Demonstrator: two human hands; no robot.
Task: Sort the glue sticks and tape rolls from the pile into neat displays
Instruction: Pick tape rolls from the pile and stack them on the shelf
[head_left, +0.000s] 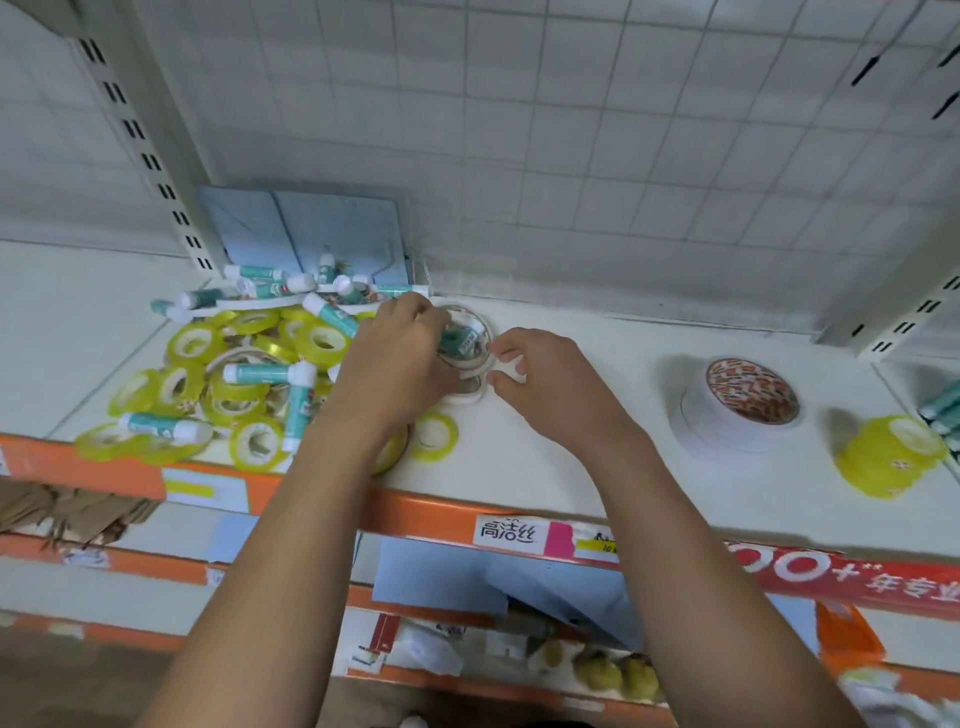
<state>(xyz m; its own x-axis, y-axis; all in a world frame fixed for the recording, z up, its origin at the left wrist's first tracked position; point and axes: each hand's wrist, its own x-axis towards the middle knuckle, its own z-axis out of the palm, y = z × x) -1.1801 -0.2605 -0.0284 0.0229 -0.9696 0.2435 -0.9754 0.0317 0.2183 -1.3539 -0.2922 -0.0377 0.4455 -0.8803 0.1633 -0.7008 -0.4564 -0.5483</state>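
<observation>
Both my bare arms are stretched forward, with the hands near each other.
My left hand (395, 358) lies back-up with the knuckles bent, its fingers curled down round a glue stick (456, 338). My right hand (543, 382) sits just beside it, wrist angled inward and fingers loosely bent. Its thumb and forefinger tips are at the rim of the white tape rolls (467, 399); I cannot tell whether they pinch it. My forearms converge toward the hands.
</observation>
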